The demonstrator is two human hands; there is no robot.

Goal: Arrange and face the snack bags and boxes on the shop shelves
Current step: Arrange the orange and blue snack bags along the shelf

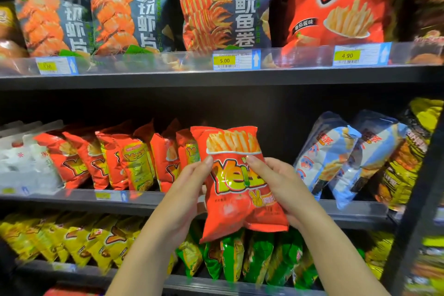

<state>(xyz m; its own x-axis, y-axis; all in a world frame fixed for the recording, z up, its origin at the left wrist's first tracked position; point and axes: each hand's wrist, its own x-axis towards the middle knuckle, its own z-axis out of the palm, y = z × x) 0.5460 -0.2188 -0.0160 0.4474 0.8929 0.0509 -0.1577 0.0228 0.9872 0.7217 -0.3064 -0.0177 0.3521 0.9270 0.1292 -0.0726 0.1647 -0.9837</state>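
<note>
Shelves (216,78) behind, red bag (236,204) gripped between hands (189,190) (286,187).

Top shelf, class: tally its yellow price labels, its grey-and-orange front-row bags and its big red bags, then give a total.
Price labels: 3
Grey-and-orange bags: 3
Red bags: 1
Total: 7

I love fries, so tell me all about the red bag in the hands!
The small red fries bag is glossy plastic and puffed. It shows fries on top, a yellow-green logo, a tomato below. It is upright, slightly tilted, front toward the camera, before the middle shelf. The left hand and right hand grip its sides.
</note>
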